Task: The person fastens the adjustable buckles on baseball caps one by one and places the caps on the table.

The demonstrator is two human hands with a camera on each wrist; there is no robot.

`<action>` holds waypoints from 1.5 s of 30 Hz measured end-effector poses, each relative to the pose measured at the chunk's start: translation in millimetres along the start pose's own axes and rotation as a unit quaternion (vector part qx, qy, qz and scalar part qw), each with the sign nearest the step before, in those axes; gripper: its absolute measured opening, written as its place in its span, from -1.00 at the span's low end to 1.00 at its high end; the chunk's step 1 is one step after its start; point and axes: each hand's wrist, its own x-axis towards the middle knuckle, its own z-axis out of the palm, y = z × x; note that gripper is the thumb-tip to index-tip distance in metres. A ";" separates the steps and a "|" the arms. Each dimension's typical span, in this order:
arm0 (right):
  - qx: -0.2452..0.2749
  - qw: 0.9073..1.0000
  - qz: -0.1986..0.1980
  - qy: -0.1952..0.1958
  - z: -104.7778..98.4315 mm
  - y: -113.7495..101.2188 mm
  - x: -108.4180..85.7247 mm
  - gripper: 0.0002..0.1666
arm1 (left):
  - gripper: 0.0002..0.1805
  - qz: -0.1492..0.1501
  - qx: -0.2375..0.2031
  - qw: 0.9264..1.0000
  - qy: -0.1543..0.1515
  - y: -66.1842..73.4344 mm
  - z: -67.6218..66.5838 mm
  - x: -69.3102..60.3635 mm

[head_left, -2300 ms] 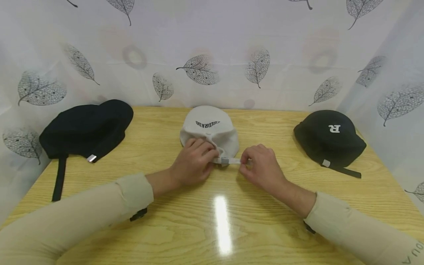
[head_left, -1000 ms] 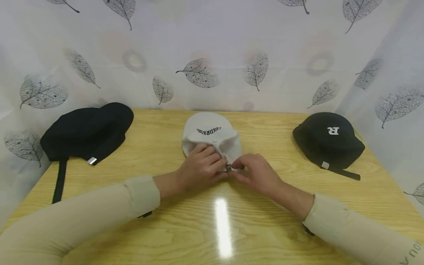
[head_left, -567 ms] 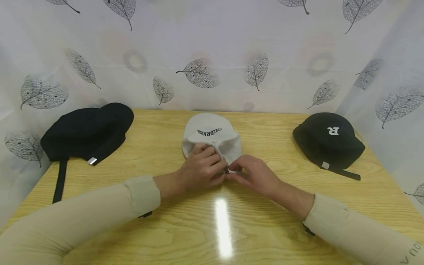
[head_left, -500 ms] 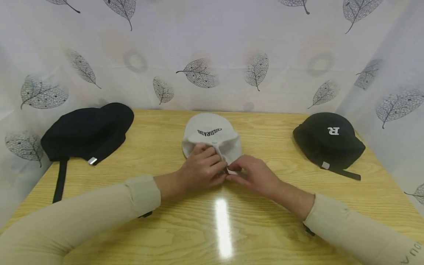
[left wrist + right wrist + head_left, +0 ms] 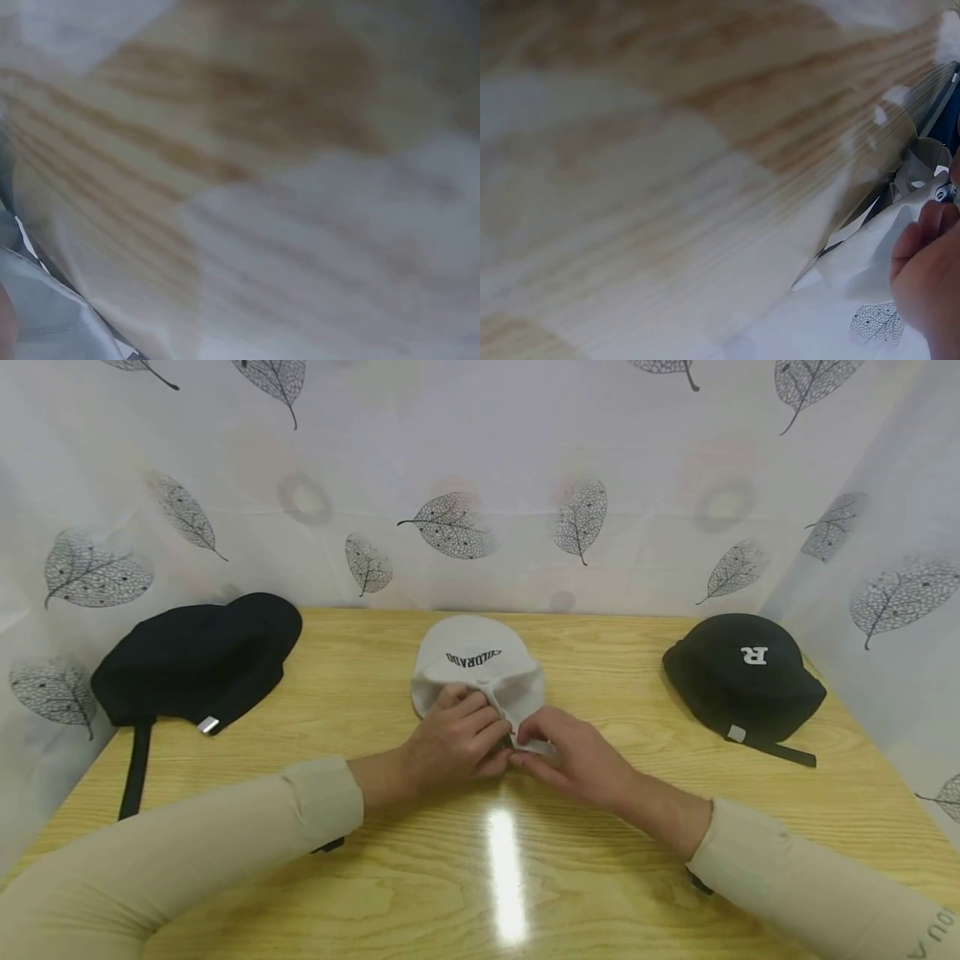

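Our left hand [image 5: 456, 737] grips the pale cap [image 5: 474, 642], our right hand [image 5: 581, 756] seemingly pinches its strap [image 5: 540, 747], and black caps [image 5: 187, 660] [image 5: 738, 689] lie on both sides

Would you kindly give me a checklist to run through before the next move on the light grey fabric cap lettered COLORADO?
1. Light grey fabric cap gripped by the left hand: ok, at its near edge.
2. Pale fabric strap held by the right hand: ok, at its curled fingers.
3. Strap fastened: cannot tell, fingers hide where it meets the cap.
4. Black fabric cap with white R apart from both hands: ok.
5. Other black fabric cap, at the left, apart from both hands: ok.
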 end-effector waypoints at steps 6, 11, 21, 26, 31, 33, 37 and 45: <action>-0.099 0.990 -0.088 0.041 -0.8 5.7 1.1 -0.73 | -0.71 0.006 0.008 1.000 -0.012 0.0 -0.6 0.1; -0.150 0.979 -0.122 0.064 -0.4 7.3 1.4 -0.70 | -0.69 0.009 0.014 1.000 -0.016 -0.3 -0.8 -0.5; -0.178 0.974 -0.110 0.086 -1.4 5.8 1.7 -0.80 | -0.71 0.016 0.020 1.000 -0.013 -0.7 -0.6 0.3; -0.184 0.975 -0.089 0.091 -2.3 6.0 0.6 -0.82 | -0.72 0.014 0.023 1.000 -0.007 -0.9 -0.5 0.6; -0.186 0.975 -0.071 0.099 -3.0 6.1 -0.3 -0.80 | -0.74 0.009 0.019 1.000 -0.005 -0.4 -1.5 1.4; -0.190 0.974 -0.068 0.101 -2.8 5.9 -0.3 -0.79 | -0.75 0.006 0.023 1.000 -0.002 -0.1 -2.4 2.0; -0.203 0.971 -0.061 0.106 -2.2 5.4 0.0 -0.77 | -0.74 -0.006 0.036 0.999 0.010 0.6 -4.3 3.0; -0.213 0.972 -0.034 0.094 -2.5 4.8 -0.3 -0.77 | -0.77 -0.017 -0.036 0.999 0.003 0.4 -6.3 0.6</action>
